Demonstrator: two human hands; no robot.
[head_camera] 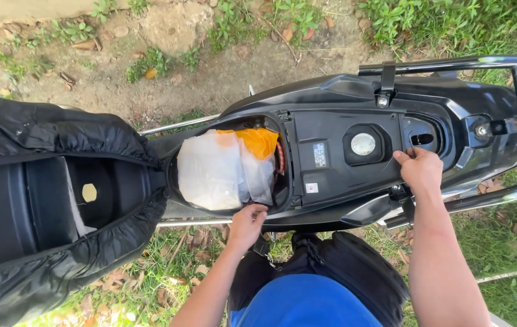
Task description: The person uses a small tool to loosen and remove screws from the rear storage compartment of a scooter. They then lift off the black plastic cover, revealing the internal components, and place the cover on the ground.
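On a dirt-and-grass verge, the scooter's seat (34, 200) is already flipped up at left, baring the storage bay (285, 181). My left hand (247, 223) curls its fingers over the bay's near rim beside the white plastic bag (213, 172) and orange bundle (259, 142), which are not yet lifted out. My right hand (420, 172) presses on the rear panel (331, 130), gripping nothing; the grab rail (452, 63) hems it in.

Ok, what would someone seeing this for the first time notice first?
The open storage bay of a black scooter, stuffed with a white plastic bag over something orange. The left hand touches the bay's near rim, the right hand rests by the seat latch, and the raised seat fills the left.
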